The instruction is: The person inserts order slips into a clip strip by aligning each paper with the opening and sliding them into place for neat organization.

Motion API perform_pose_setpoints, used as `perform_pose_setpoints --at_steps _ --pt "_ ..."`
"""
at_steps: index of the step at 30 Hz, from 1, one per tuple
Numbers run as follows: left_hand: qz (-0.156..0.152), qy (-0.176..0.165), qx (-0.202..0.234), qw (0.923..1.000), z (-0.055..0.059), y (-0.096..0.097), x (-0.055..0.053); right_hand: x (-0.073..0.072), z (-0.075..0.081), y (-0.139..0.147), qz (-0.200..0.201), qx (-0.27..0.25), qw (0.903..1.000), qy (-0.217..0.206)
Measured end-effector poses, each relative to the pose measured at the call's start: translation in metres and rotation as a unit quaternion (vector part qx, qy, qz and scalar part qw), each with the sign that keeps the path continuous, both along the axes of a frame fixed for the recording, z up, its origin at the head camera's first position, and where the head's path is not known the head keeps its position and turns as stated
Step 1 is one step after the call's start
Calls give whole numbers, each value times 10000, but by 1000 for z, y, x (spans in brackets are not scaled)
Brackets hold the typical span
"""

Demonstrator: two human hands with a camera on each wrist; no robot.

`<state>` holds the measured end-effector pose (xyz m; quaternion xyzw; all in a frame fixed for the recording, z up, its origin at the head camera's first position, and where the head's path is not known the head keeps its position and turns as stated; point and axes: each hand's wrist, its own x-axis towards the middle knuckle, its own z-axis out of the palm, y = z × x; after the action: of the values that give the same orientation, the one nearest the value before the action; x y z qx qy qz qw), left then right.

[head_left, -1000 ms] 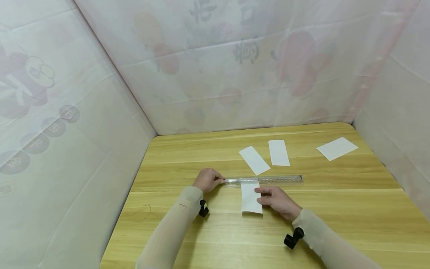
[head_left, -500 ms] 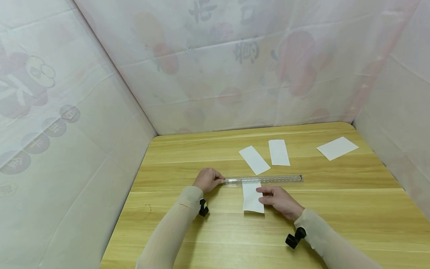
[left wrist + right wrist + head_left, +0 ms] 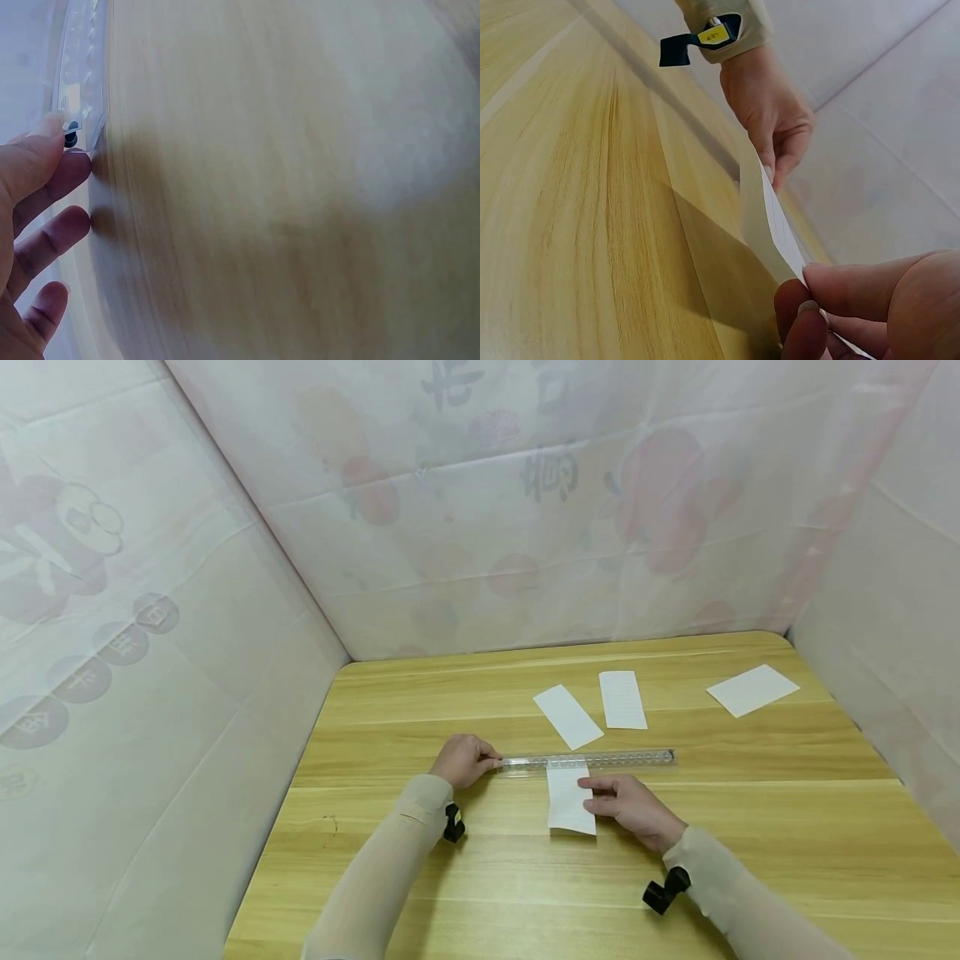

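My left hand (image 3: 463, 762) pinches the left end of a clear, ruler-like plastic strip (image 3: 630, 759) between thumb and index finger. A row of repeating shapes runs along the strip, and a small dark round spot shows by the fingertips in the left wrist view. One lined white paper slip (image 3: 570, 806) extends from the strip toward me, its upper edge at the strip and its near end raised off the table. My right hand (image 3: 630, 810) pinches the slip's right edge. In the right wrist view the slip (image 3: 761, 214) is slightly bent, with my left hand (image 3: 769, 112) beyond it.
Three more white slips lie flat beyond the strip: a slanted slip (image 3: 568, 717), an upright slip (image 3: 622, 700) and one slip (image 3: 753, 690) far right. Printed cloth walls (image 3: 480, 568) enclose the wooden table (image 3: 375, 718) at the back and sides.
My right hand and the slip it pinches have slid slightly to the right along the strip. The left hand and the strip have stayed in place.
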<state>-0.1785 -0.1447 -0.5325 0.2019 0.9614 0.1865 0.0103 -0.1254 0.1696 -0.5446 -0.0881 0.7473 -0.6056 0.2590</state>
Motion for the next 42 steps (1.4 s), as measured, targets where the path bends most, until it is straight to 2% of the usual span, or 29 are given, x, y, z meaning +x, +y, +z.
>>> perform_pose_setpoints --at_steps 13,20,27,42 --pt "-56 -47 -69 9999 2 1 1 0 -2 5 -13 -19 10000 17" --pt "-156 77 -110 9998 3 0 0 0 -2 8 -32 -42 10000 22" --pt "-199 64 -164 9996 3 -1 0 -1 -3 10 -40 -24 10000 51" --pt "-128 -58 -32 9999 2 -1 0 1 1 15 -106 -75 9999 -77"
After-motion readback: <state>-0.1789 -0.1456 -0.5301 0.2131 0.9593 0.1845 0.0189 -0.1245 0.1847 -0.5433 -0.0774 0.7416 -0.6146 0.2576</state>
